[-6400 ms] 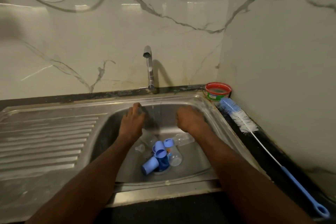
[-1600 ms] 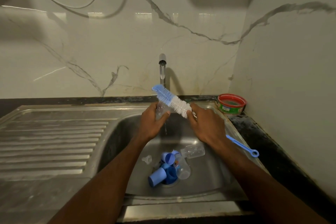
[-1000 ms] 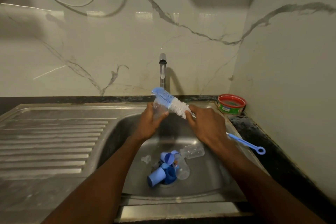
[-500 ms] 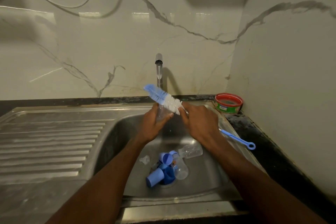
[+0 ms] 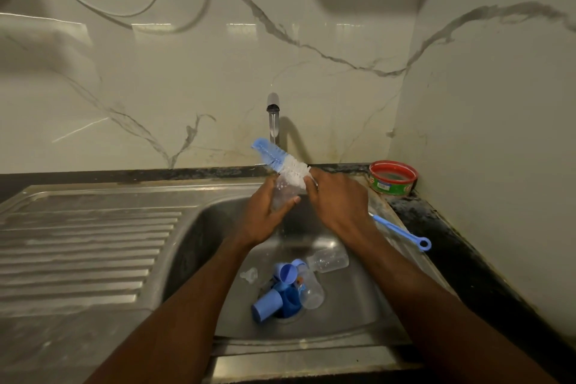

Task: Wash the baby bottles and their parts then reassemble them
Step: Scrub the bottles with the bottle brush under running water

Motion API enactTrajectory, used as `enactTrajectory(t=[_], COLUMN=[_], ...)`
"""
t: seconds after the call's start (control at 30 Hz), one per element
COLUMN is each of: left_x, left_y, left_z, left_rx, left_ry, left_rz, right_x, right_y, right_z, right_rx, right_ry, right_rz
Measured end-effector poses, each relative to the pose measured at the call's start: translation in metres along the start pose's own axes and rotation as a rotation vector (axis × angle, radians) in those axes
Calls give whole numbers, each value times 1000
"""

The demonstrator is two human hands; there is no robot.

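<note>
My left hand (image 5: pixel 265 215) grips a clear baby bottle (image 5: pixel 284 193) upright over the sink basin (image 5: pixel 218 227). My right hand (image 5: pixel 338 201) holds the blue-and-white bottle brush (image 5: pixel 280 162) by its stem. The bristle head lies across the bottle's mouth, and its blue handle (image 5: pixel 402 232) sticks out to the right. On the basin floor lie two more clear bottles (image 5: pixel 330 259) (image 5: pixel 311 290), blue caps and collars (image 5: pixel 271 302) (image 5: pixel 288 273) and a clear teat (image 5: pixel 249 274).
The tap (image 5: pixel 273 121) stands at the back of the basin, with a thin stream of water below the bottle. A ribbed steel drainboard (image 5: pixel 87 246) fills the left. A red-rimmed green tub (image 5: pixel 393 178) sits in the right corner on the dark counter (image 5: pixel 467 259).
Since 6.4 s ago my right hand took the brush from the counter and my left hand lifted a bottle. Over the last second the brush head has stayed just above the bottle's mouth.
</note>
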State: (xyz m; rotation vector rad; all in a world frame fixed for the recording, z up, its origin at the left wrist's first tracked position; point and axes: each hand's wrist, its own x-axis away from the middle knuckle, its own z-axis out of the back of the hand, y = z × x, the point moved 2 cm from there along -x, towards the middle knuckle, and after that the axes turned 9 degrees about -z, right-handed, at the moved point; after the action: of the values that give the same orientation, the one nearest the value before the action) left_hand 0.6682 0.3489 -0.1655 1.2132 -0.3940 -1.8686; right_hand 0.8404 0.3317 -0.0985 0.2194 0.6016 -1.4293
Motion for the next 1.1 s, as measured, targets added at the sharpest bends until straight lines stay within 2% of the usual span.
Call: enactTrajectory(t=[0.2, 0.33, 0.43, 0.5, 0.57, 0.6, 0.67, 0.77, 0.83, 0.9, 1.0, 1.1], left_x=[3, 2, 1, 1, -1, -1, -4, -9, -9, -9, -8, -10], left_y=[-24, -11, -8, -9, -13, -15, -17, -18, -14, -11, -9, -11], left_z=[14, 2, -4, -2, 1, 2, 1, 1, -2, -5, -6, -7], left_rx=[4, -15, -24, 97, 352, 466, 554, 623, 766, 878, 865, 882], left_ry=[111, -43, -84, -13, 137, 186, 222, 323, 382, 450, 487, 522], left_rz=[194, 117, 140, 260, 513, 584, 587, 519, 511, 536, 608, 625], right_x=[18, 11, 0, -2, 2, 5, 9, 16, 23, 20, 5, 12], right_y=[22, 21, 14, 17, 26, 30, 34, 24, 12, 8, 10, 5], right_z=[-11, -11, -9, -9, -8, -7, -4, -5, -9, -12, -9, -13], right_rx=[13, -17, -19, -40, -39, -26, -25, -81, -75, -20, -22, -59], right_ry=[-86, -62, -42, -41, -18, 13, 52, -26, -72, -49, -8, -83], right_rz=[13, -15, -22, -27, -40, -39, -40, 31, 121, 126, 33, 143])
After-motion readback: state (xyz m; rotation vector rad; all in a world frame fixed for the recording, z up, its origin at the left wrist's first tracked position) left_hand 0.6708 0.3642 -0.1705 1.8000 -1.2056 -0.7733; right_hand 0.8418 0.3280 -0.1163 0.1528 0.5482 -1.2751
